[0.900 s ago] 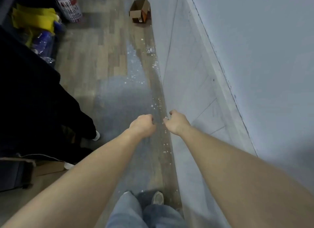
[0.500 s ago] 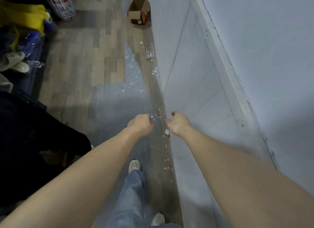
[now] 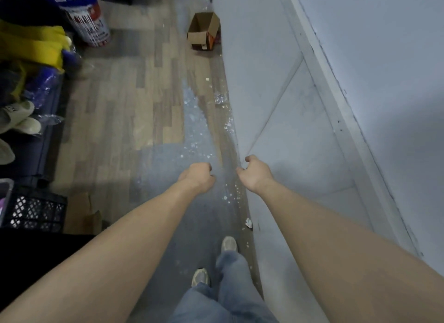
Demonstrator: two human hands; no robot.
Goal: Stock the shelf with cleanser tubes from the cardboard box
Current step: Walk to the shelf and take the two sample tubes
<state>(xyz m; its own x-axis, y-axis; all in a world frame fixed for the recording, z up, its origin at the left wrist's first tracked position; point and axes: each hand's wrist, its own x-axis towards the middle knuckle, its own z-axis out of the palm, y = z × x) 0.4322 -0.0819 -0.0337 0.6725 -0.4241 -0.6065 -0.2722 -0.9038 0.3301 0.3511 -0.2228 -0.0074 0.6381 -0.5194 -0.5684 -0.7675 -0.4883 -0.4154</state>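
The person steps forward along the wall: the cardboard box at 12 o'clock sits lower in view and nearer. A black crate enters at 9 o'clock. The dark-clothed figure at 8 o'clock leaves view

Dim, cool, even light with no glare. Soft shadow pools on the floor left of the cardboard box, and the far left sinks into near black. Detail is soft and smeared throughout. Wide-angle distortion bends the wall edges and stretches the forearms.
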